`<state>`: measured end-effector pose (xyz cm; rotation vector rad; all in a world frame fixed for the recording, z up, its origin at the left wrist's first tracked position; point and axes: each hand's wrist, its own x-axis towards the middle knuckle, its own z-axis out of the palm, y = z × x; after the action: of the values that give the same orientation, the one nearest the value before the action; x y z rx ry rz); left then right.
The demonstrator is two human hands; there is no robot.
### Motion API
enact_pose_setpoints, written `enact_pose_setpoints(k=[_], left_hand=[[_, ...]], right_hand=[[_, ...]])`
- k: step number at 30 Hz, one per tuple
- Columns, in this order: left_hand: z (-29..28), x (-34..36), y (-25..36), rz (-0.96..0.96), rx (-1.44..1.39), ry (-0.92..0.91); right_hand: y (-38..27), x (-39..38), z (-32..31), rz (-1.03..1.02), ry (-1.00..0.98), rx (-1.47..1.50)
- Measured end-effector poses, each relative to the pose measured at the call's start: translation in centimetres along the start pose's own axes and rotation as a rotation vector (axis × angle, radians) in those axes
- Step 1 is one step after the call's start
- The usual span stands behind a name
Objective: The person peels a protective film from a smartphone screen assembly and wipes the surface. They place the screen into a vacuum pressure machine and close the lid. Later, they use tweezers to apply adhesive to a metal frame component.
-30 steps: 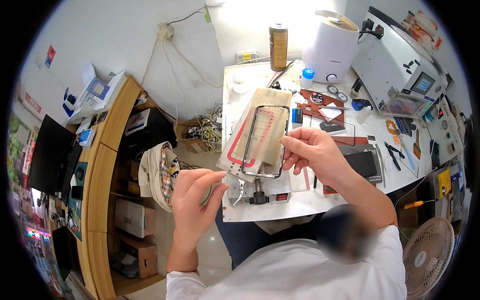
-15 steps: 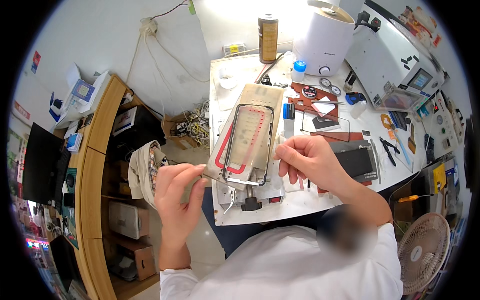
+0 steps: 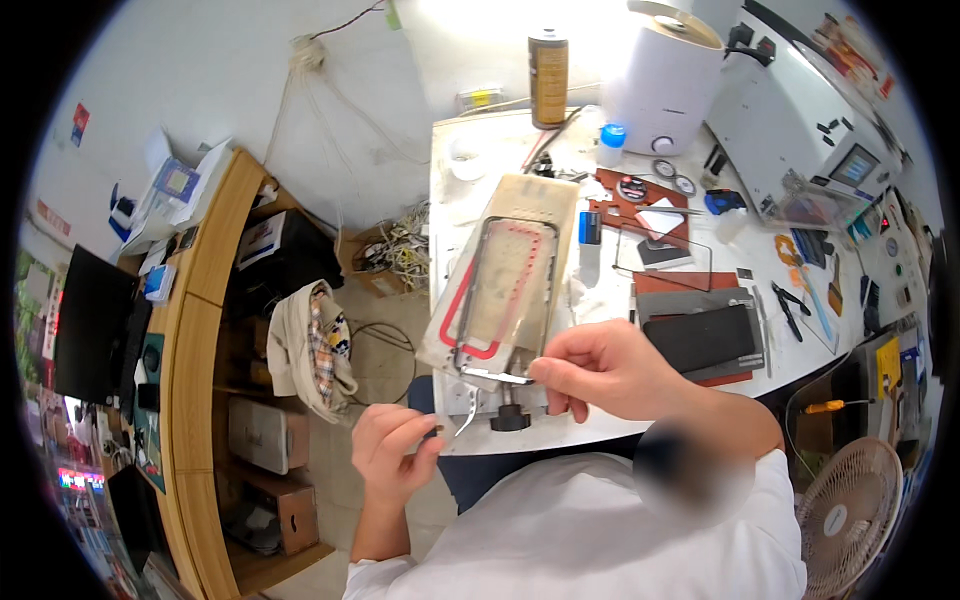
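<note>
My right hand pinches the near end of a thin metal phone frame that lies on a beige work pad with a red outline at the front of the white bench. My left hand is off the bench's left edge, below the pad, with fingertips pinched on a small thin curved piece. A black knob sits at the pad's near end, between the two hands.
A dark phone on a grey mat, a brown cutting mat, tools, a can, a white humidifier and a white machine crowd the bench. A wooden shelf stands left, a fan right.
The view has shifted, so the pad sits higher. My left hand has dropped lower and left, away from the pad, drawing the thin piece with it. My right hand keeps its hold.
</note>
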<state>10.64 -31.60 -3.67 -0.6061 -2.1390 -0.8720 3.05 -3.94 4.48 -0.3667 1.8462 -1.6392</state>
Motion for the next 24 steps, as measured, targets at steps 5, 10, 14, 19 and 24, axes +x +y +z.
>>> enact_pose_setpoints(k=[5,10,14,19,24], left_hand=[[-0.1,3.8,1.6,0.037,0.152,-0.088],[1.9,8.2,4.7,0.054,0.218,-0.324],[3.6,8.8,6.6,-0.141,0.244,-0.352],[3.5,10.5,7.8,-0.167,0.203,-0.311],[3.3,10.6,7.6,-0.289,0.174,-0.338]], right_hand=[[-0.2,-0.5,-0.7,-0.091,0.003,-0.132],[3.3,-5.8,-4.8,-0.261,0.255,-0.162],[8.0,-12.4,-9.4,-0.113,0.748,-0.035],[14.5,-18.9,-15.4,0.062,1.445,-0.548],[16.3,-20.3,-18.9,0.204,1.472,-0.823]])
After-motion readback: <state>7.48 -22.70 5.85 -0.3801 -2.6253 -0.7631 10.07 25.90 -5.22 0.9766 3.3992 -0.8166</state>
